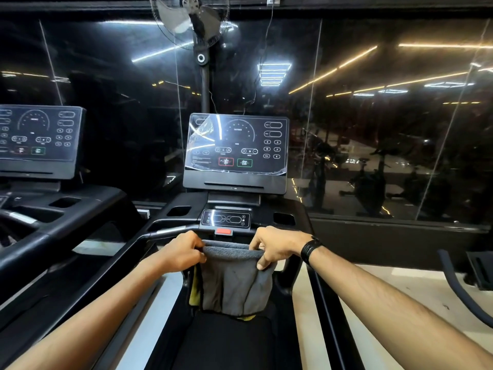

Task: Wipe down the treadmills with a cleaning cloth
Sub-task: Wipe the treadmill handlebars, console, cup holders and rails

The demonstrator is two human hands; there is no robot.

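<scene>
The person is standing on a treadmill (170, 206) and holding a grey cloth (234, 279) stretched between both hands, just below the red stop button (223, 231) and the small control panel (225, 218). The left hand (181, 253) is gripping the cloth's upper left corner, its fingers (198, 256) curled round the folded top edge. The right hand (274, 248) is pinching the upper right corner, thumb in front and fingers hooked over the edge; a black wristband (309, 248) is sitting on that wrist. The cloth is hanging down in front of the front bar, with a strip of yellow fabric (194, 287) showing behind its left side and lower hem, possibly a second cloth or the reverse face; the dim light is not letting me say which.

As for progress, wiping on this machine looks barely begun. The cloth is being spread or folded rather than pressed against a surface. The big display (236, 145) is still wearing a wrinkled protective film with glare across it, so I cannot judge whether it has been cleaned. The cup wells, side rails and running belt (226, 343) are showing no wet streaks that I can make out. A second treadmill (53, 209) is standing to the left with its own display (40, 132), and nothing is telling whether it has been done. A fan (190, 20) is hanging above the dark window.

Left to do, by my reading: console, bars and rails here, then perhaps the neighbour.
</scene>
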